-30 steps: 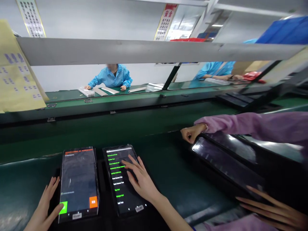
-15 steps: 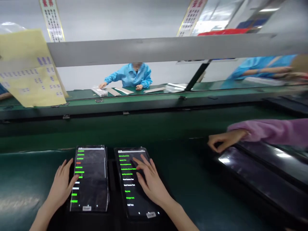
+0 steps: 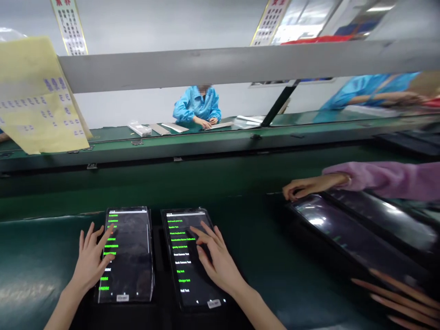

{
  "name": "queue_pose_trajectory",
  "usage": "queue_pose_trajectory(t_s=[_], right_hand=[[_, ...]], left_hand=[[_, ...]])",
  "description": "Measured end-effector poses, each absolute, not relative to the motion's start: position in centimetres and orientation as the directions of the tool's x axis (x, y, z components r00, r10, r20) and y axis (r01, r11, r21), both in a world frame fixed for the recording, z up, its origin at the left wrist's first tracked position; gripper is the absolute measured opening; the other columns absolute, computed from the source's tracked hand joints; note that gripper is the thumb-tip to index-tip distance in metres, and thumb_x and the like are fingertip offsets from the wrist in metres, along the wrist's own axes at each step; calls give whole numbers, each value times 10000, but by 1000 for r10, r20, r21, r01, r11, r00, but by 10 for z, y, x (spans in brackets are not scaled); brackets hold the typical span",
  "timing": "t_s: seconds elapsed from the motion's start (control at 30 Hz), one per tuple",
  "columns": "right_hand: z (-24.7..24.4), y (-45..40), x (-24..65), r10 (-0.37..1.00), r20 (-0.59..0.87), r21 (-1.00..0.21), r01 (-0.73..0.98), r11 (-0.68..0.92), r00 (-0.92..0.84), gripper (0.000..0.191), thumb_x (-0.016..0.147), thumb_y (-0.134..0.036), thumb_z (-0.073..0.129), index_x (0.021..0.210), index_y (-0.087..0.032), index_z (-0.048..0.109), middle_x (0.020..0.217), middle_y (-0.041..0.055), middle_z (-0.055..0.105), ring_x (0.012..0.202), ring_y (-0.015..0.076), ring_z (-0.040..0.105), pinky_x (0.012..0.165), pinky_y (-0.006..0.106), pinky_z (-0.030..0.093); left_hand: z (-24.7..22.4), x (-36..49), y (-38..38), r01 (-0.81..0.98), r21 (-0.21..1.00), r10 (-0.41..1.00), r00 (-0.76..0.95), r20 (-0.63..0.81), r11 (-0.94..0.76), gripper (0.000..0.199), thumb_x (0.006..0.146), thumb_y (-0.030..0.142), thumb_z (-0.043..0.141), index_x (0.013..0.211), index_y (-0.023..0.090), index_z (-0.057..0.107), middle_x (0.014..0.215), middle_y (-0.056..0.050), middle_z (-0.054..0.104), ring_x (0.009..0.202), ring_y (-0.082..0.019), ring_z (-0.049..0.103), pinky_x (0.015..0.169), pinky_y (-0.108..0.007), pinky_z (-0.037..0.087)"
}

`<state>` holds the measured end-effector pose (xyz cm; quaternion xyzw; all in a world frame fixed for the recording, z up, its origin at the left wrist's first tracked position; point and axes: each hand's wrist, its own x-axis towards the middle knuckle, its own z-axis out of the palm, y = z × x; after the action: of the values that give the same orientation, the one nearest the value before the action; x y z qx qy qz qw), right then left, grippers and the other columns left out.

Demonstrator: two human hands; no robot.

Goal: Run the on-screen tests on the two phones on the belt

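Observation:
Two tablets lie side by side on the dark green work surface, each with a lit list of mostly green lines on a black screen. My left hand point(image 3: 90, 256) is at the left edge of the left tablet point(image 3: 132, 261), fingers spread, with the index fingertip over a line in the upper list. Over the right tablet point(image 3: 192, 293) my right hand point(image 3: 215, 256) is spread, its fingertips on or just above the middle of the screen. That list is in English, with a few white lines among the green. Neither hand grips anything.
At right, a co-worker's hand point(image 3: 305, 185) in a pink sleeve touches another tablet point(image 3: 343, 229); a second hand point(image 3: 398, 293) is blurred below. A grey rail point(image 3: 206, 68) crosses ahead, with a yellow sheet point(image 3: 37, 96) hanging left. Behind it sits a person in blue point(image 3: 197, 105).
My left index finger has moved onto the left screen. My right hand stays put. The co-worker's hand and tablet have shifted left, and a second hand has appeared at lower right.

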<state>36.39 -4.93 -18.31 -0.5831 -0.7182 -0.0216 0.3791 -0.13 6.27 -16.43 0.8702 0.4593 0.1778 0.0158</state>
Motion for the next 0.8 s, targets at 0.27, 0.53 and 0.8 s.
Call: queue_pose_trajectory(t_s=[0.27,0.53,0.8], right_hand=[[-175,-56,356,754,628,-290,842,455,-191,104,908,-122,451,879,-222,448,1126,87,680,1312,290,441,1080,626,314],[-170,-57,351,681,697,-251,814,523,-223,145,887,-86,465,852,-220,506,961,42,719,1250,255,516,1141,561,254],[-170,-57,352,648,728,-266,780,567,-222,219,854,-28,461,908,-207,574,738,-25,690,1134,199,608,1176,471,211]], left_hand=[[-168,1,67,788,291,833,461,305,-542,568,975,437,286,1502,279,142,1404,-114,455,1403,-329,242,1111,-635,194],[-165,4,67,796,387,884,397,245,-465,566,966,478,315,1445,178,283,1441,-162,410,1373,-347,306,1072,-589,339],[-164,8,68,786,449,904,344,252,-424,548,966,506,283,1380,157,369,1400,-160,459,1355,-326,344,1067,-565,369]])
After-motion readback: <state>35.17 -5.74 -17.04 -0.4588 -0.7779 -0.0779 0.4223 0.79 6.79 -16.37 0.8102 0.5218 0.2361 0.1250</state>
